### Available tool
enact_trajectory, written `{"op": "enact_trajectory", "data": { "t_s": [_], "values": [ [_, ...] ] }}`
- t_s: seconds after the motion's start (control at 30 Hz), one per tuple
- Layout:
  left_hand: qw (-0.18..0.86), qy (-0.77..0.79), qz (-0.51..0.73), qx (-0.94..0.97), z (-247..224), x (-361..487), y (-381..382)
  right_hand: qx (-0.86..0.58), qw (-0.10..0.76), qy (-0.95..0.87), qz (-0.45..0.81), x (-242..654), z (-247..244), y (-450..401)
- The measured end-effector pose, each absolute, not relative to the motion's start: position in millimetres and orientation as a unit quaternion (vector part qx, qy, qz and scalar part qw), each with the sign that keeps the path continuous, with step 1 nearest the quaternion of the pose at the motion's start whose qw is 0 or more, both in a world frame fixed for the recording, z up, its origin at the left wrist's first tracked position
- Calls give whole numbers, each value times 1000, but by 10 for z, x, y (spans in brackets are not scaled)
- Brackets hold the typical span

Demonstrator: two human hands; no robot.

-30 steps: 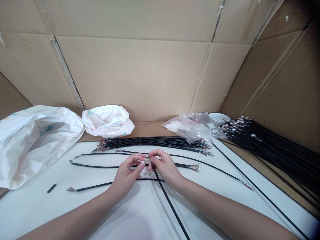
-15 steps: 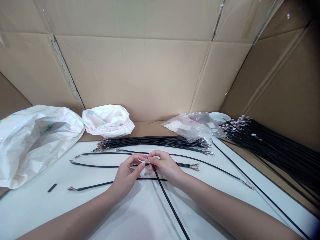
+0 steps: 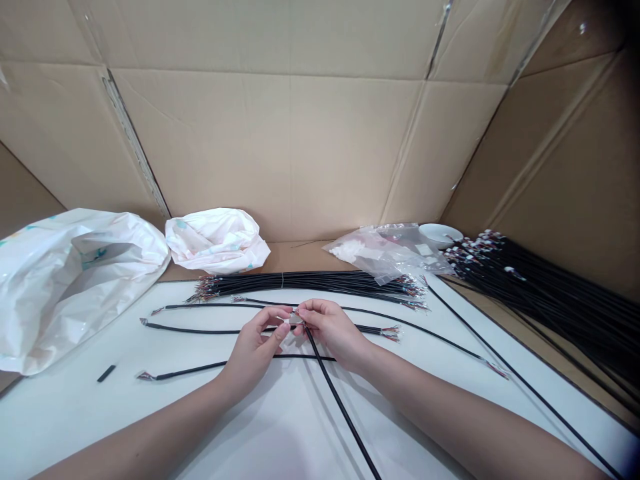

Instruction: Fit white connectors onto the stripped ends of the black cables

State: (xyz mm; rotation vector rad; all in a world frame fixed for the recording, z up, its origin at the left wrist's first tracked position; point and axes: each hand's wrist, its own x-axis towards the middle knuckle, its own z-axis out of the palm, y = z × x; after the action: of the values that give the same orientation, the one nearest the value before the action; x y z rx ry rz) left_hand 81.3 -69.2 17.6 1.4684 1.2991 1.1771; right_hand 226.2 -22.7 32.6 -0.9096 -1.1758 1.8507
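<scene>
Both hands meet at the middle of the white table (image 3: pixel 250 427), over loose black cables. My right hand (image 3: pixel 327 330) is closed on the wire end of a black cable (image 3: pixel 340 400), which runs down toward the front edge. Facing it, my left hand (image 3: pixel 263 337) pinches a small white piece at that same end; its shape is too small to make out. Behind and beneath the hands lie separate black cables (image 3: pixel 200 330) with bare coloured wires at their ends. The fingertips partly hide the wires between them.
A tied bundle of black cables (image 3: pixel 320 281) lies behind the hands. White plastic bags (image 3: pixel 217 240) stand at the back left, with a clear bag (image 3: pixel 390 250) and white bowl (image 3: pixel 440 235) at the back right. More cables (image 3: pixel 550 287) fill the right side. Cardboard walls surround the table.
The fingers of my right hand have shifted slightly at the cable end, and a little more wire shows between the hands. The view has moved very slightly.
</scene>
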Motion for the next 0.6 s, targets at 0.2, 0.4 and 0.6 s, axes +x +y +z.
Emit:
{"op": "enact_trajectory", "data": {
  "t_s": [0.2, 0.4, 0.6],
  "values": [
    [419, 515, 473, 580, 161, 812, -700, -371, 370, -478, 705, 2263, 335, -221],
    [369, 519, 479, 604, 178, 817, -727, -380, 356, -518, 679, 2274, 337, -224],
    [354, 524, 476, 611, 156, 805, -718, -358, 379, -511, 683, 2280, 313, -220]
  ]
}}
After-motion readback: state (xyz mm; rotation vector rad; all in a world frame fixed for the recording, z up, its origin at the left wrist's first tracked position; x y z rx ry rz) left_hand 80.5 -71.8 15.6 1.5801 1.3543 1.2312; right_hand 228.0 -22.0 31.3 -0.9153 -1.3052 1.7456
